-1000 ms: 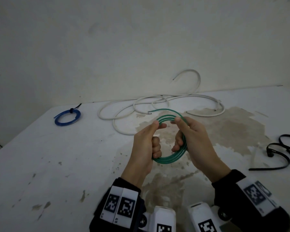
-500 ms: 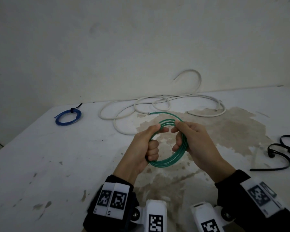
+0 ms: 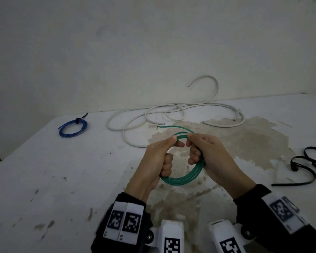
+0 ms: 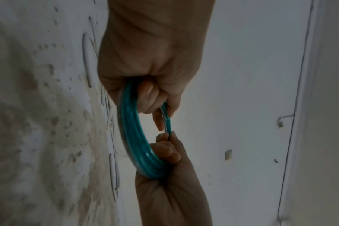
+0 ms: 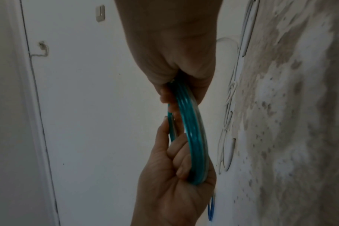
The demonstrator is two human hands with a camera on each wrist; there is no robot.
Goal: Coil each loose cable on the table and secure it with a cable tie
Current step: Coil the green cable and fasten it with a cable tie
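Observation:
A green cable (image 3: pixel 182 180) is wound into a small coil of several turns, held upright above the stained table (image 3: pixel 44 179). My left hand (image 3: pixel 161 157) grips the coil's left side, thumb and forefinger pinching the top strands. My right hand (image 3: pixel 206 156) grips the right side and pinches the top too. The cable's loose end (image 3: pixel 158 127) sticks out to the left above the coil. In the left wrist view the coil (image 4: pixel 133 137) runs between both fists; the right wrist view shows the coil (image 5: pixel 194 134) the same way. Black cable ties (image 3: pixel 306 167) lie at the right edge.
A long loose white cable (image 3: pixel 171 115) sprawls at the back of the table, one end arching up the wall. A blue cable coil (image 3: pixel 72 127), tied with a black tie, lies at the back left. The wall stands close behind the table.
The hands and green coil have shifted slightly. The loose end has been drawn further round, so less of it sticks out above the coil.

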